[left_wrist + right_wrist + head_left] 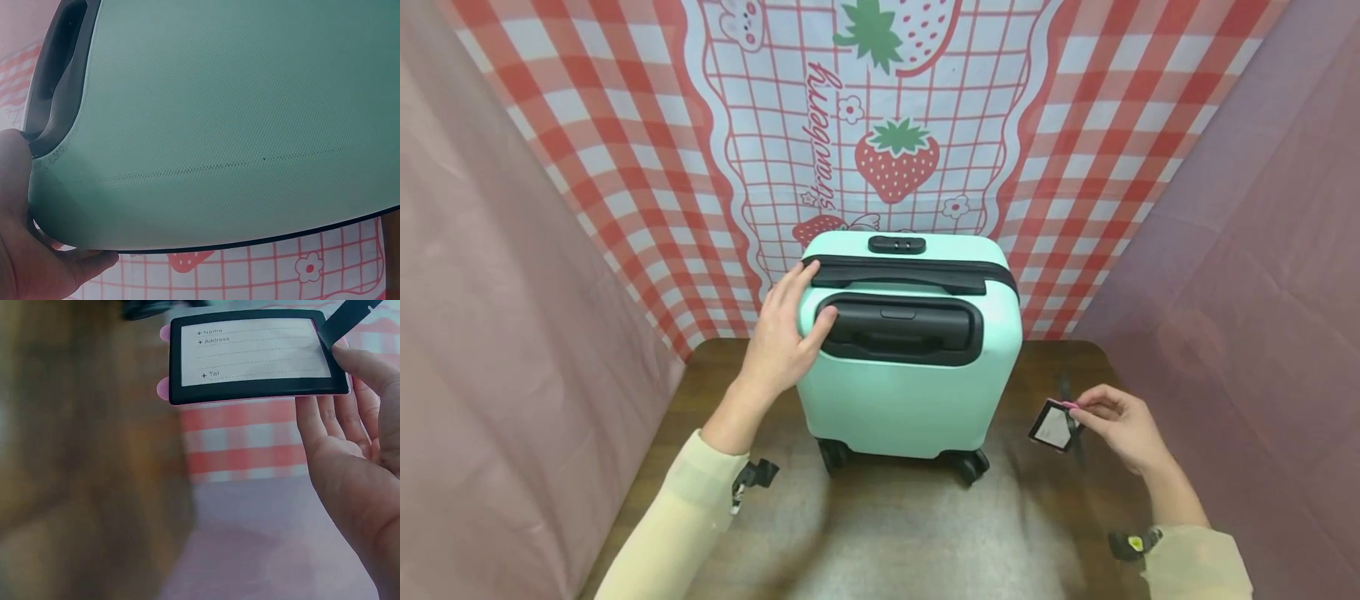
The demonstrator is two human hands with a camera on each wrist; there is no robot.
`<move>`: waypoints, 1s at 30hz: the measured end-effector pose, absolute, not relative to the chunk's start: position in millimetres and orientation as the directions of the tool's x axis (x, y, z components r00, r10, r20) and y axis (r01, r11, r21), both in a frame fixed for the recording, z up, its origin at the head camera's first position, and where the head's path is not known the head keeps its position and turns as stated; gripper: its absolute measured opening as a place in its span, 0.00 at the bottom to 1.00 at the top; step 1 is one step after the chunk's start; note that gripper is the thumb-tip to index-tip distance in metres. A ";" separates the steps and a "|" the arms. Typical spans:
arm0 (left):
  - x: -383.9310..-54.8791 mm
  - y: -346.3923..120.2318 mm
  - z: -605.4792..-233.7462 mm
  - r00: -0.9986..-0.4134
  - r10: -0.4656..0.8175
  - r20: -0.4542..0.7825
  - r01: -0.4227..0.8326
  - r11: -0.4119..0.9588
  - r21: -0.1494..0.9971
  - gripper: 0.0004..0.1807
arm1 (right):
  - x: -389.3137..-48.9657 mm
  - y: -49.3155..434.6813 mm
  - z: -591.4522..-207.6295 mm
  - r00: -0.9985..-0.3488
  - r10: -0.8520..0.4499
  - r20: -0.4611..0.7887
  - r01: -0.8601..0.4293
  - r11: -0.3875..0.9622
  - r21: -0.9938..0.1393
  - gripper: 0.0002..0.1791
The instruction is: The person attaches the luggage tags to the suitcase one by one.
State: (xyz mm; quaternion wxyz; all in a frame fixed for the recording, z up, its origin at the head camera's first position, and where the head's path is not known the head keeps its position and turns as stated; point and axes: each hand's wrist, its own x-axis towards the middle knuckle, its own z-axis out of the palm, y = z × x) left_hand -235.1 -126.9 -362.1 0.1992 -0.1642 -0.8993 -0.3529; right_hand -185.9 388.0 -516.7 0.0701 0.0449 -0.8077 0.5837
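Note:
A mint-green suitcase [895, 408] stands upright on its black wheels. My left hand [781, 337] rests on its upper left corner, thumb by the black handle recess [895, 329] and fingers fairly straight towards the zip. The left wrist view shows this hand [31, 250] against the suitcase corner. Off to the suitcase's right, my right hand [1123, 425] pinches a luggage tag [1052, 427] by one end. In the right wrist view the tag [256, 356] has a black frame, pink edges, a white Name/Address/Tel card and a dark strap [347, 322]; the right hand [356, 437] holds its strap end.
The suitcase stands on a brown wooden table [895, 533]. Behind it hangs a red-and-white checked cloth [1082, 167] with strawberry prints. Pinkish curtains [512, 333] hang on both sides. A black carry handle [898, 273] and a combination lock [897, 244] are on the suitcase top.

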 end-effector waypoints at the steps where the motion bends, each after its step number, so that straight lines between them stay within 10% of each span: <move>1: -235.2 -126.9 -361.9 -0.868 0.155 0.473 0.434 0.699 0.568 0.39 | -187.1 387.8 -508.3 -0.982 0.014 0.187 -0.173 0.324 -0.930 0.07; 30: -225.7 -116.4 -339.9 -0.813 0.184 0.553 0.510 0.685 0.521 0.38 | -202.5 328.9 -297.5 -0.735 -0.020 0.677 -0.677 0.057 -0.734 0.06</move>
